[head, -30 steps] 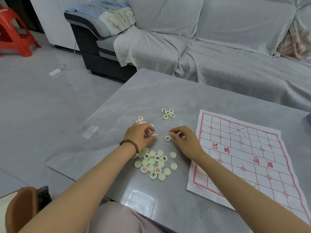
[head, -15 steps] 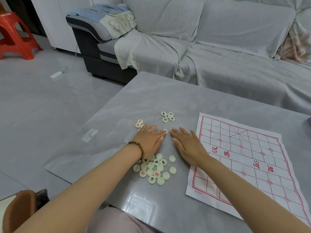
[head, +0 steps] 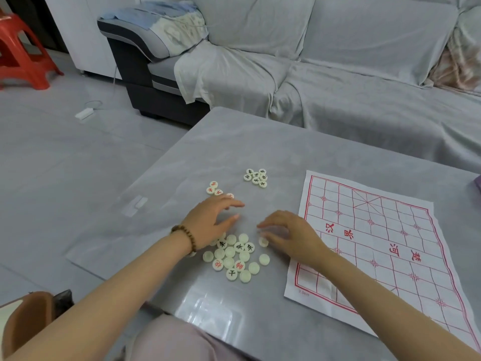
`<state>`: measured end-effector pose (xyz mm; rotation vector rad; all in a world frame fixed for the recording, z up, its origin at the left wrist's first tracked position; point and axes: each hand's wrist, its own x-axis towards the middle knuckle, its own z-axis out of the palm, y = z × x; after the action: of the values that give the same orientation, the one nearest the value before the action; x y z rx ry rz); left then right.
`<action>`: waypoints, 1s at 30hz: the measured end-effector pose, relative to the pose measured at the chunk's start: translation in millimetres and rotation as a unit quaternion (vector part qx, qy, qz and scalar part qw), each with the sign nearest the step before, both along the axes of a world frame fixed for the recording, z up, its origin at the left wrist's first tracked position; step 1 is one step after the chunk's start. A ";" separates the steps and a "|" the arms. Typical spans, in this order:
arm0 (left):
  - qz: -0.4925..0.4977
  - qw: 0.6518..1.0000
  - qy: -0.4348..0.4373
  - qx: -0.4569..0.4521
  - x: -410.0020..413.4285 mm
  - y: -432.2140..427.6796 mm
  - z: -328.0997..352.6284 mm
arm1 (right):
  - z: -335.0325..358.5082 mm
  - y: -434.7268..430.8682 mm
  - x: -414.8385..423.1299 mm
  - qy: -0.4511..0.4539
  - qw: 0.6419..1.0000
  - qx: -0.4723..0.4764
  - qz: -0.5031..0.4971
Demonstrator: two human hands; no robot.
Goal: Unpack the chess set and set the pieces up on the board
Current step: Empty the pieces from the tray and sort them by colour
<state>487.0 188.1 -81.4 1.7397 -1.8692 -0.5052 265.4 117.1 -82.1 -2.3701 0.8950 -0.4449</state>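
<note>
A paper Chinese chess board [head: 377, 243] with red lines lies flat on the right of the grey table [head: 273, 142], with no pieces on it. A heap of several round white pieces [head: 234, 256] sits between my hands. A small group with black characters [head: 256, 177] lies farther back, and a group with red characters [head: 214, 188] to its left. My left hand [head: 210, 222], a bead bracelet on its wrist, hovers with fingers spread just behind the heap. My right hand [head: 286, 235] hovers with curled fingers over a single piece [head: 263, 241] at the heap's right edge.
A grey covered sofa [head: 338, 61] runs along the far side of the table. A red plastic stool [head: 23, 56] stands on the floor at far left. A brown object [head: 26, 319] is at the lower left by my lap. A purple thing [head: 477, 183] shows at the right edge.
Both hands were pinching pieces, then pressed flat on the table side by side; now they have lifted, pulled back toward the heap and moved apart.
</note>
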 end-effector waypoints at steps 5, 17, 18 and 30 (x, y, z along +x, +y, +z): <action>0.044 0.998 -0.012 0.034 20.9 44.2 -3.8 | -4.4 22.1 -5.7 0.007 1.000 0.013 -0.008; 0.043 0.992 -0.088 0.074 13.9 36.9 -1.4 | -20.1 12.3 28.0 -0.047 0.982 -0.020 -0.182; 0.052 0.992 -0.087 0.072 12.5 33.7 -1.7 | -21.8 10.8 30.7 -0.051 0.979 -0.024 -0.193; 0.043 0.998 -0.005 0.048 0.7 21.9 -8.5 | -6.5 29.1 19.5 -0.046 0.999 0.003 -0.018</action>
<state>487.7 210.0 -89.9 1.8792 -1.7954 -0.5624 284.9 146.2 -88.6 -2.3119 0.8970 -0.5594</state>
